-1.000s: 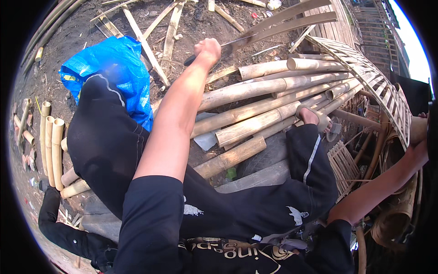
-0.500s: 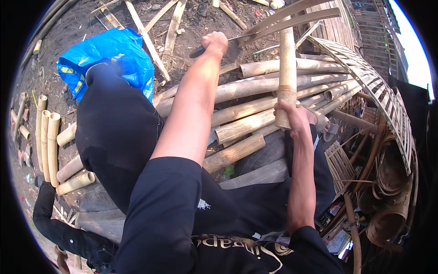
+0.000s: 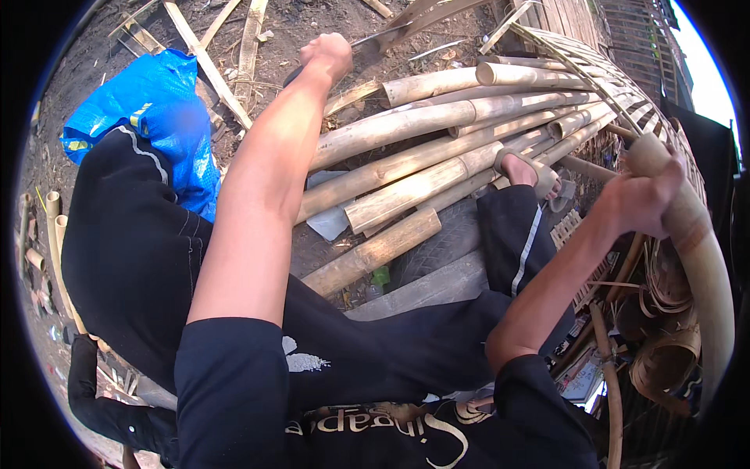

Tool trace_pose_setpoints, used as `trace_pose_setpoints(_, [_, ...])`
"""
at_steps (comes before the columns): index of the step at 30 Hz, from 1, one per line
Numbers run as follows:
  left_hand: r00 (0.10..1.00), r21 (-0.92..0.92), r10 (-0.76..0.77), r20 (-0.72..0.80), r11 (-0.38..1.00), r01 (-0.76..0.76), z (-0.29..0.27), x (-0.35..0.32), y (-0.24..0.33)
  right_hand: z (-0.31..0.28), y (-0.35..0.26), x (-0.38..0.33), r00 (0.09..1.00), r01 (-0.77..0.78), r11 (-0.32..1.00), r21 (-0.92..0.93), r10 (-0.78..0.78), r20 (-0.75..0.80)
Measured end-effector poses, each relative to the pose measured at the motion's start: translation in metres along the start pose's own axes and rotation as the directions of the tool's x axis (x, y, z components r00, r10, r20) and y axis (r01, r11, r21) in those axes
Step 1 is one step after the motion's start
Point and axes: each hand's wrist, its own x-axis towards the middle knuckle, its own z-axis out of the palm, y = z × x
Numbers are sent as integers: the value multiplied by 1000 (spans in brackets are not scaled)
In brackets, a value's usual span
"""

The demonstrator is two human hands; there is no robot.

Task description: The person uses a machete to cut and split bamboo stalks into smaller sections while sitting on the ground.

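Observation:
My left hand is stretched out far ahead, its fingers wrapped round the dark handle of a knife. The thin blade points right, close to split bamboo strips at the top edge; I cannot tell whether they touch. At the far right my right hand grips a thick bamboo pole near its upper end. The pole curves down along the picture's rim, its lower end lost in the dark edge. Between my arms lies a pile of cut bamboo poles.
A blue plastic sack lies at the left beside my black-clothed leg. My sandalled foot rests by the pile. Woven bamboo lattice and rolled bamboo sheets stand at the right. Another black sleeve shows lower left.
My right hand has swung right with the bamboo pole, which was upright over the pile and now hangs downward at the right rim. My left hand with the knife appears farther left and higher.

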Motion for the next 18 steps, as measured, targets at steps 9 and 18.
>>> trace_pose_setpoints(9, [999, 152, 11, -40, 988, -4, -1, 22, 25, -79, 79, -143, -350, -545, 100, -832, 875, 334])
trace_pose_setpoints(18, [996, -42, -2, 86, 999, 5, -10, -4, 17, -79, -20, 59, 318, -608, 624, -491, 758, 570])
